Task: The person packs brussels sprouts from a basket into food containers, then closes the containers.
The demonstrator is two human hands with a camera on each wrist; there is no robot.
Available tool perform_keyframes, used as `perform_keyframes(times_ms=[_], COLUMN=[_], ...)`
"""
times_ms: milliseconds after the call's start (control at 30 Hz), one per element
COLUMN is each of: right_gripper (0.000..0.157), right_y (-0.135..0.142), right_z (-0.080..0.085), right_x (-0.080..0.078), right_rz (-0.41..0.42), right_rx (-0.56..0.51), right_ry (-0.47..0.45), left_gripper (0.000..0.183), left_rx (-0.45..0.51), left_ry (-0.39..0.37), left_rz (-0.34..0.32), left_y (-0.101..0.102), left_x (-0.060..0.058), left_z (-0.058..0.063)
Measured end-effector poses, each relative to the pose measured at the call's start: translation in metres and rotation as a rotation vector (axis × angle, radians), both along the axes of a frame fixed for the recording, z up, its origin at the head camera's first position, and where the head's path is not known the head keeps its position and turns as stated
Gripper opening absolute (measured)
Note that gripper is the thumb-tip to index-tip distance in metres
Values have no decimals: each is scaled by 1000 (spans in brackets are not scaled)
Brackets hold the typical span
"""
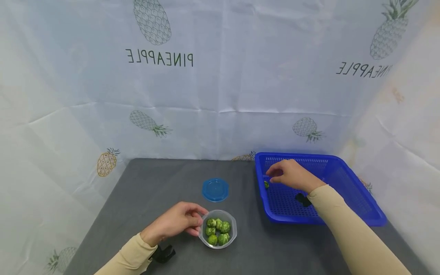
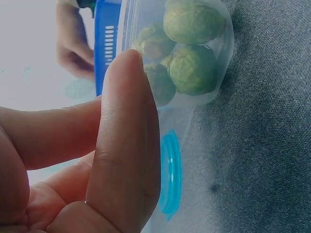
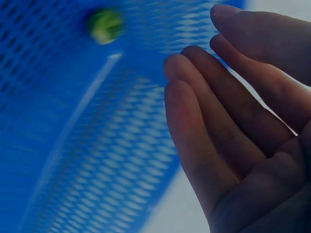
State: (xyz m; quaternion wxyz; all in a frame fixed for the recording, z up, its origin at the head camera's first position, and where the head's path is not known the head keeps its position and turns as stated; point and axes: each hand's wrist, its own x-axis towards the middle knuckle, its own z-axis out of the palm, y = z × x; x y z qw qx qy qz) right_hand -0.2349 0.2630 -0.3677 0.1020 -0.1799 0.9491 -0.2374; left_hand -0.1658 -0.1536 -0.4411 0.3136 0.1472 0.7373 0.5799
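Note:
My left hand [image 1: 177, 222] holds the left rim of a small clear plastic container [image 1: 235, 231], thumb and fingers at its edge. Inside sit several green Brussels sprouts [image 1: 225, 227]; in the left wrist view some sprouts [image 2: 194, 70] show through the clear wall. Over the left part of a blue plastic basket [image 1: 357, 202] hovers my right hand [image 1: 293, 175], its fingers loosely bent with nothing between them. One Brussels sprout [image 3: 106, 26] lies on the basket's floor, just below the right fingertips in the head view.
A round blue lid [image 1: 215, 190] lies on the grey tabletop [image 1: 154, 183] behind the container. The basket stands at the right with raised slotted walls. A white curtain [image 1: 220, 84] with pineapple prints hangs behind the table and along both sides.

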Motion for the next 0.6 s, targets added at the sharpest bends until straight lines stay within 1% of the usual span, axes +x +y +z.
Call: perform_keyframes(times_ms=[100,167,333,433,600], right_gripper=[26,28,31,30,25], right_y=[8,12,13,11,5], right_z=[-18,-30,-52,-57,-53], right_x=[-16,-24,-38,-42,-47], right_rz=[7,-3,-8,5,16], right_rx=[5,-7,-24,-11,15], right_ry=[-37,-67,-131,-128,-105], left_gripper=[36,36,35,34,35], left_rx=[4,4,6,14,26], left_ry=[1,-5,-33,-33,-23], left_rz=[3,3,7,8,10], left_y=[0,-1,0,1,1], left_x=[1,2,5,6,4], left_z=[-1,-1,-3,-3,0])
